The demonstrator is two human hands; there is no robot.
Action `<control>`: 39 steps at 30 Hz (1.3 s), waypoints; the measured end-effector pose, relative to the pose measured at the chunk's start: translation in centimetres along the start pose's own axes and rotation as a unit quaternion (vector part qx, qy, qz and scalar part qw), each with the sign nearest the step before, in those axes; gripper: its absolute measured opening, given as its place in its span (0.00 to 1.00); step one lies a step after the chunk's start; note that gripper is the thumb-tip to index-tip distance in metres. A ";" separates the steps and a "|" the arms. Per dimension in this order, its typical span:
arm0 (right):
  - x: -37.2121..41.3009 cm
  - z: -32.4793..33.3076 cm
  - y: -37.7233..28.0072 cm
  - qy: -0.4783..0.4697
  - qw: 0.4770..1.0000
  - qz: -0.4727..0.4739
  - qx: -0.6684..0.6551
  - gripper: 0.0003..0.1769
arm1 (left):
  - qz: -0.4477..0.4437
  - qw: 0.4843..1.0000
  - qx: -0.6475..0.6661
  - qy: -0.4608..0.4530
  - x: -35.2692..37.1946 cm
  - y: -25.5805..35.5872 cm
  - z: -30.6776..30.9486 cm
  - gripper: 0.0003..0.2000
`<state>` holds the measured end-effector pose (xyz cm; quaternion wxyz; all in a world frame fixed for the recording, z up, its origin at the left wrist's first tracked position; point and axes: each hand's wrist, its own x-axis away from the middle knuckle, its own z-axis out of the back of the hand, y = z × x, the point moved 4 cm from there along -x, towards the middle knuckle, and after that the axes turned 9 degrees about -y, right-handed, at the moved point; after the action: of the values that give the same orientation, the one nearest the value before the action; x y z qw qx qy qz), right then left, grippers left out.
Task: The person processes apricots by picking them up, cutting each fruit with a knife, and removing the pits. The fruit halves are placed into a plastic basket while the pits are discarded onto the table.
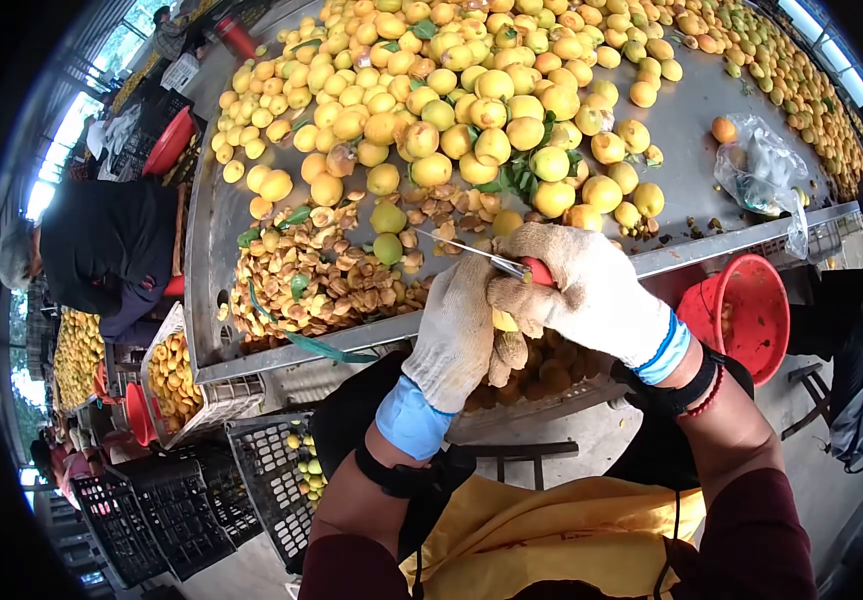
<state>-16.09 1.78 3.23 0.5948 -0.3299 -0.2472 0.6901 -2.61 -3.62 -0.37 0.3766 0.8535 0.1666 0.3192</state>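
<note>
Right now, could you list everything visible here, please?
table: one, grey metal, ahead
whole fruits: many, yellow, heaped on table
cut pieces: one pile, brownish, table's near-left edge
plastic bag: one, clear, table's right side
bucket: one, red, below table's right end
crates: several, black, lower left
co-worker: one, dark clothes, left
knife: one, red handle, over table's near edge
fruit piece: one, yellow, between the gloves
left hand: white glove, holds fruit piece
right hand: white glove, grips knife

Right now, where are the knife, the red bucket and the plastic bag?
knife (472,253), head view, mid-blade.
red bucket (764,330), head view, inner wall.
plastic bag (767,165), head view, its middle.
</note>
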 end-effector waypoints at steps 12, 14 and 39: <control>0.6 -1.4 0.3 0.087 0.803 -0.189 -0.559 0.15 | -0.146 0.977 -0.158 -0.004 1.0 1.8 -0.9 0.15; 0.8 -0.8 0.4 0.063 0.824 -0.203 -0.525 0.17 | -0.112 0.975 -0.188 -0.025 0.7 1.7 -0.9 0.12; 1.2 -1.4 1.6 -0.032 0.953 -0.139 -0.268 0.20 | -0.154 0.804 -0.570 0.074 2.2 1.3 -1.0 0.22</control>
<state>-16.17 2.62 0.97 0.5662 -0.4173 -0.4859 0.5189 -1.62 -2.79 2.10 0.8260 0.4221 0.1117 0.3564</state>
